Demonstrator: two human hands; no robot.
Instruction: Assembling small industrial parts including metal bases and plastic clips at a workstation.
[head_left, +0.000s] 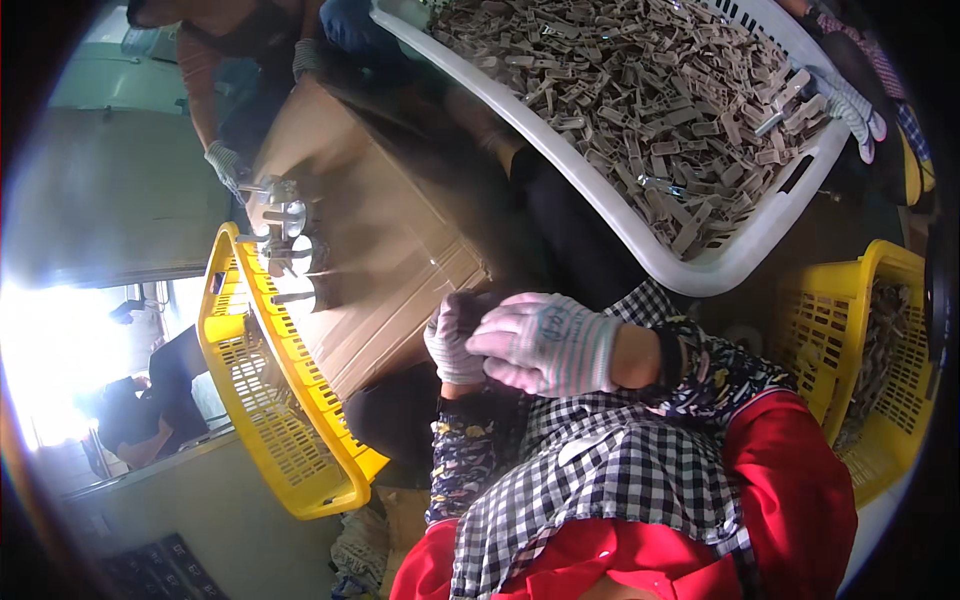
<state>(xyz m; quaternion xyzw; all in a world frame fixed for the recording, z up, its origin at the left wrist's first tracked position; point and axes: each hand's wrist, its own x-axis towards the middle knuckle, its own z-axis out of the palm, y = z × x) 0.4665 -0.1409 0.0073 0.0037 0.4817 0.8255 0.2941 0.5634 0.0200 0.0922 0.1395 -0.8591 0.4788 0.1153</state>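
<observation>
My left hand (456, 342) and my right hand (550, 345), both in pale striped knit gloves, meet above my lap. The left fingers are curled, and the right fingers bend across in front of them. Whatever lies between them is hidden. Just beyond is a brown cardboard sheet (380, 250) with several shiny metal parts with handle-like stems (290, 220) on its left side. A big white plastic basket (700, 275), filled with small greyish-brown clip-like pieces (640, 100), stands ahead and to the right of my hands.
A yellow slotted basket (300, 480) leans at the left by the cardboard. Another yellow basket (870, 265) holding grey-brown pieces stands at the right. One co-worker's gloved hand (222, 165) is by the metal parts; another gloved hand (850, 110) is at the white basket's right rim.
</observation>
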